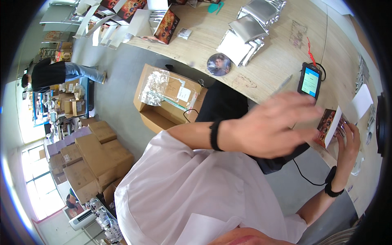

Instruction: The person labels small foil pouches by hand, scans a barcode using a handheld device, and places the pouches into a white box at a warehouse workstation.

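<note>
My right hand [349,142] grips a small printed cardboard box [326,124] with a raised white flap; shiny material shows by its fingers. My left hand [275,125], blurred, is just to the left of the box, its thumb and fingers apart and nothing seen between them; whether its tips touch the box is unclear. Above the left hand, a black handheld device [310,80] with a lit screen lies on the wooden table [269,70], near a pen [285,83]. Silver foil packets [249,27] are stacked farther off, beside a round picture disc [218,64].
Printed boxes, one an open box [167,26] holding packets, stand at the table's far left. Nearby are a teal cutter [215,7] and a small white packet [184,33]. An open carton [165,118] sits below the table edge. Stacked cartons [92,147] and another person [49,75] are at left.
</note>
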Available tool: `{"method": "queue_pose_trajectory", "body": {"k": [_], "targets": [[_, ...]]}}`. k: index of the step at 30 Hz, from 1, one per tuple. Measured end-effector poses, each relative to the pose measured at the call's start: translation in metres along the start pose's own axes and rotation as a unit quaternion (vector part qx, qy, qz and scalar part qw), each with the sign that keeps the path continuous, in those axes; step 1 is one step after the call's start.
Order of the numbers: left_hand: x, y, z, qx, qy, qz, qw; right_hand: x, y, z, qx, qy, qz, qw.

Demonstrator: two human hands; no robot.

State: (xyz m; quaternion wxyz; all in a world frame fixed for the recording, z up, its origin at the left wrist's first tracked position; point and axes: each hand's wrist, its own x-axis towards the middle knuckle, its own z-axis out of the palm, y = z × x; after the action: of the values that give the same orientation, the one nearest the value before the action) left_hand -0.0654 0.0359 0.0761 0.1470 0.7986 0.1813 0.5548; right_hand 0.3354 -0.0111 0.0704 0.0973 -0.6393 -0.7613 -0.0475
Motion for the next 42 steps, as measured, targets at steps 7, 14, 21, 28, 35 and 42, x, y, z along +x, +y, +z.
{"method": "queue_pose_trajectory", "body": {"k": [7, 14, 21, 28, 35, 42], "targets": [[-0.055, -0.079, -0.145, 0.322, -0.031, -0.169, 0.931, -0.035, -0.034, -0.026, 0.014, 0.104, 0.111, 0.988], [-0.103, -0.129, -0.2, 0.369, 0.005, -0.349, 0.861, -0.054, -0.122, -0.014, 0.068, 0.152, 0.176, 0.97], [-0.114, -0.177, -0.204, 0.47, -0.032, -0.27, 0.84, -0.029, -0.198, -0.004, 0.191, 0.167, 0.163, 0.953], [-0.109, -0.164, -0.198, 0.421, -0.052, -0.289, 0.858, -0.02, -0.213, -0.006, 0.22, 0.196, 0.181, 0.938], [-0.091, -0.118, -0.163, 0.367, -0.09, -0.217, 0.9, -0.04, -0.199, -0.018, 0.157, 0.237, 0.202, 0.937], [-0.057, -0.09, -0.138, 0.344, -0.091, -0.161, 0.921, -0.034, -0.114, -0.062, 0.073, 0.178, 0.198, 0.961]]}}
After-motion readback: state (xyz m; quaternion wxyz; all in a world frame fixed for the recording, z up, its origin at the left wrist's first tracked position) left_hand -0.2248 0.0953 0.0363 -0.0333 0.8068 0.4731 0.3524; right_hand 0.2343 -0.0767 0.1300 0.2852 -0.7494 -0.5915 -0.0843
